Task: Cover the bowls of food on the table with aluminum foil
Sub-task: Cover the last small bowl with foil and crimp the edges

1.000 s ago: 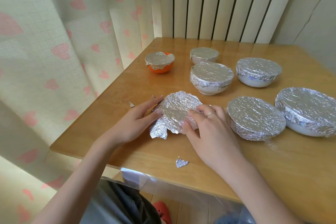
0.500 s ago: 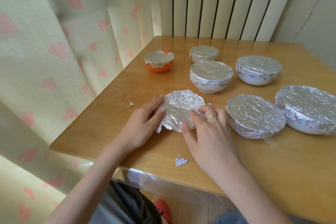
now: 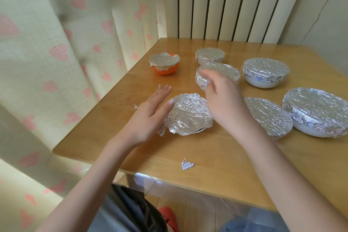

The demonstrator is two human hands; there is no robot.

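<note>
A small bowl under crumpled aluminum foil (image 3: 190, 114) sits near the front of the wooden table (image 3: 216, 162); its foil edges flare loose at the front left. My left hand (image 3: 150, 113) hovers at the foil's left side with straight fingers, thumb tip near the foil. My right hand (image 3: 220, 98) is lifted above the bowl's right side, blurred, fingers loosely bent and holding nothing. Several other bowls stand foil-covered: an orange one (image 3: 164, 64), white ones (image 3: 210, 55) (image 3: 216, 75) (image 3: 265, 72), and two larger ones (image 3: 269, 117) (image 3: 318, 111).
Two foil scraps lie on the table, one near the front edge (image 3: 187, 165), one at the left (image 3: 135, 107). A heart-patterned curtain (image 3: 56, 52) hangs close to the table's left edge. Striped panelling (image 3: 235, 3) backs the table.
Both hands have let go of the foil-covered bowl and lifted off it. The right hand rose up and back; the left opened out to the side.
</note>
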